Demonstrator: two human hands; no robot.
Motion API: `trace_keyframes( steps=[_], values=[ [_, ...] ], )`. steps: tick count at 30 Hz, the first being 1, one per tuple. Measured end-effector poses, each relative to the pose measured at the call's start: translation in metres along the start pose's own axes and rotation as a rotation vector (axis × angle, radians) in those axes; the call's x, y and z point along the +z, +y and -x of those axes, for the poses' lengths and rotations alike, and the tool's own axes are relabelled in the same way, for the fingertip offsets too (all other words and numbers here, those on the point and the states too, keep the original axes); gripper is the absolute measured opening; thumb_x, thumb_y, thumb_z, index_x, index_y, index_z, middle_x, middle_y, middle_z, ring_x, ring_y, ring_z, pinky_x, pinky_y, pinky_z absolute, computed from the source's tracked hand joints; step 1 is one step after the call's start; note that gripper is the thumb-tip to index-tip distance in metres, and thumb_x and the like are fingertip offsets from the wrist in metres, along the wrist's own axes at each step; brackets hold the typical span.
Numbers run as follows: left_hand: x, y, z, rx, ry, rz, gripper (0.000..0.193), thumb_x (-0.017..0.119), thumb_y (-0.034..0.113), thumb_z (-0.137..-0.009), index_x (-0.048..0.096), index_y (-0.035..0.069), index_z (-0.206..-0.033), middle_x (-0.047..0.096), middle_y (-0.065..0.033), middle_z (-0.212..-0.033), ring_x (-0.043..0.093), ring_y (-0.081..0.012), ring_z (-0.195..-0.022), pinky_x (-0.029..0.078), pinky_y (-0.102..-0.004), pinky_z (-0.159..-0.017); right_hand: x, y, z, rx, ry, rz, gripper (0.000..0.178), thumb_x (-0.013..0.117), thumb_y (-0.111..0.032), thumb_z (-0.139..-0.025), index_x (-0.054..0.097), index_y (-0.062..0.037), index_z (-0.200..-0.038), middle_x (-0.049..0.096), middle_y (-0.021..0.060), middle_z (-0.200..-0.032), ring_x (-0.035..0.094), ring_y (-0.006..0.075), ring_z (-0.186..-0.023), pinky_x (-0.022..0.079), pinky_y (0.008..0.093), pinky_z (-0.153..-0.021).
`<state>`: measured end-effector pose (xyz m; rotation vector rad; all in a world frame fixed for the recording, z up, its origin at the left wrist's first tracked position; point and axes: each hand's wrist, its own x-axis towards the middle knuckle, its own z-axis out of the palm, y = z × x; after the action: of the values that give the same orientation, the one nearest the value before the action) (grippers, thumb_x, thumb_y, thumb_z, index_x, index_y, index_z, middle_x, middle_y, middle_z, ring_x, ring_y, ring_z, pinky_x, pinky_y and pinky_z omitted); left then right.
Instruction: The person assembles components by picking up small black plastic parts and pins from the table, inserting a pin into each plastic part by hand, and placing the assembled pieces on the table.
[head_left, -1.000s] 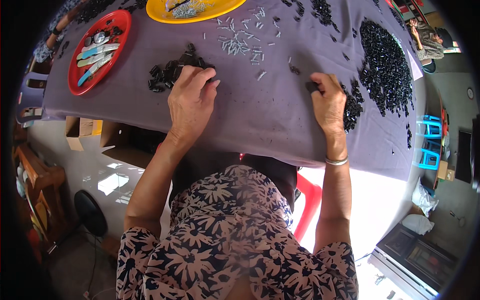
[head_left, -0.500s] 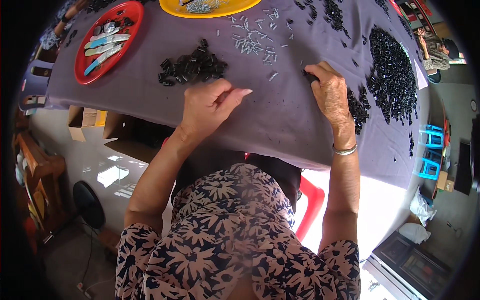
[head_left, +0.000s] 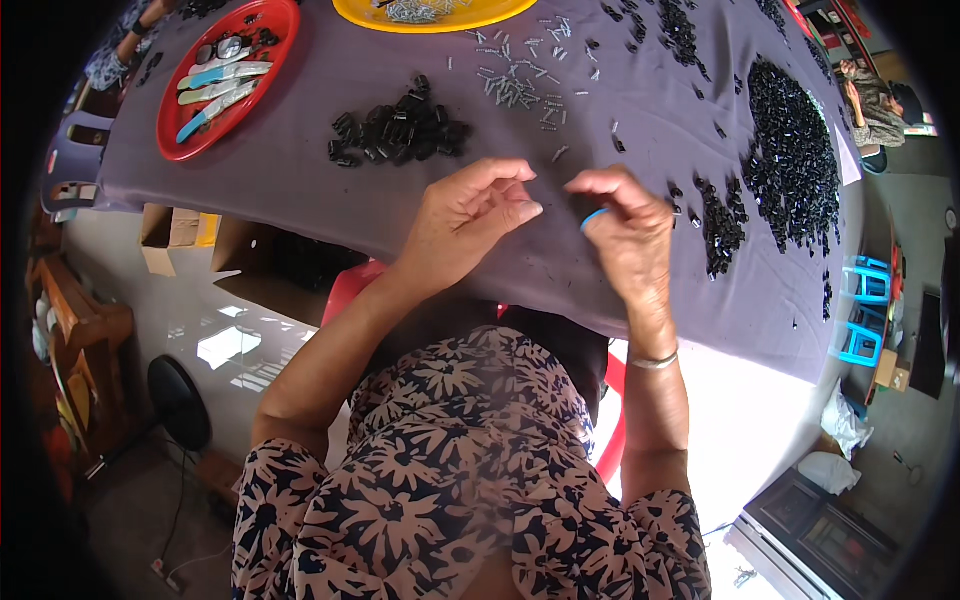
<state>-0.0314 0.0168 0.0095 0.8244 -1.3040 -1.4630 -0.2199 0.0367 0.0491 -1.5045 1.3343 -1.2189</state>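
Both hands hover over the near part of the purple tablecloth (head_left: 270,200), facing each other with a gap between. My left hand (head_left: 465,220) has thumb and forefinger tips apart, with nothing visible between them; its other fingers are curled. Slightly blurred, my right hand (head_left: 632,230) is bent inward, with the fingers curled. At its thumb shows a small dark thing with a blue edge (head_left: 595,216), too unclear to name. A heap of short black pieces (head_left: 405,130) lies beyond my left hand. Farther off are scattered small silvery pins (head_left: 515,88).
A red tray (head_left: 170,140) at the far left holds blue- and cream-handled tools. A yellow tray (head_left: 440,26) with pins stands at the back. A large heap of black pieces (head_left: 790,160) and a smaller pile (head_left: 722,225) lie right. A person (head_left: 880,105) sits at the far right.
My right hand has come left and nearer me from the table. My left hand has moved right, its thumb and forefinger now parted. A small black piece now lies beyond the hands.
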Motion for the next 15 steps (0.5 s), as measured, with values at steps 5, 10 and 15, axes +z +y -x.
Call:
trace_keyframes(
  steps=[5,10,15],
  values=[
    [-0.007,-0.002,-0.002,-0.121,-0.132,0.163,0.02,0.066,0.001,-0.089,0.063,0.002,-0.109,0.066,-0.0045,-0.097,0.065,-0.0108,-0.084,0.051,-0.0247,-0.068,0.018,0.012,0.013,-0.087,-0.036,-0.158,0.033,0.057,0.018,-0.077,0.07,-0.0033,-0.099,0.063,0.0026,-0.097,0.059,0.0106,-0.089,0.047,0.0238,-0.083],
    [-0.012,-0.004,-0.003,-0.119,-0.194,0.133,0.023,0.068,-0.003,-0.086,0.063,0.002,-0.108,0.066,-0.0037,-0.095,0.064,-0.0095,-0.086,0.052,-0.0236,-0.07,0.017,0.017,0.012,-0.121,-0.085,-0.112,0.02,0.066,0.01,-0.082,0.07,-0.0027,-0.097,0.061,0.0042,-0.096,0.059,0.0131,-0.09,0.047,0.0244,-0.083],
    [-0.008,-0.005,-0.003,-0.062,-0.148,0.132,0.028,0.068,-0.007,-0.084,0.062,0.002,-0.111,0.065,-0.0025,-0.094,0.061,-0.0062,-0.084,0.051,-0.0212,-0.072,0.005,0.018,0.005,-0.126,-0.186,-0.012,0.042,0.05,0.021,-0.072,0.069,-0.002,-0.101,0.062,0.0046,-0.096,0.06,0.0138,-0.09,0.049,0.0262,-0.083]
  ],
)
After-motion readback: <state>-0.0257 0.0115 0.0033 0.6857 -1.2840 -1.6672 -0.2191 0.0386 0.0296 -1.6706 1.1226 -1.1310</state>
